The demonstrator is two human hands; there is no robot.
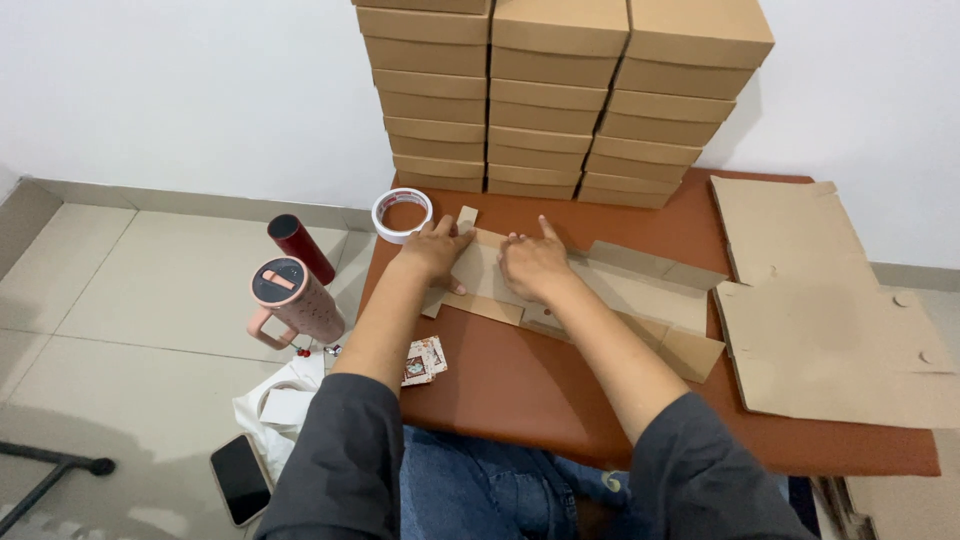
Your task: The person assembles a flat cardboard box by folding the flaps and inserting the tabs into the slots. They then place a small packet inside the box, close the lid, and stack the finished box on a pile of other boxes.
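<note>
A flat brown cardboard box blank [640, 295] lies across the middle of the low reddish-brown table [520, 385]. My left hand [438, 250] presses on the blank's left end, fingers curled over a folded flap. My right hand [533, 262] lies flat on the blank just beside it, index finger pointing away from me. Both hands touch the cardboard and lift nothing else. A roll of white tape [402, 213] sits on the table just beyond my left hand.
Three tall stacks of folded cardboard boxes [560, 95] stand at the table's far edge against the wall. A pile of flat blanks [830, 310] covers the table's right side. A pink tumbler [295, 300], a red bottle [300, 247] and a phone [241, 478] are on the floor at left.
</note>
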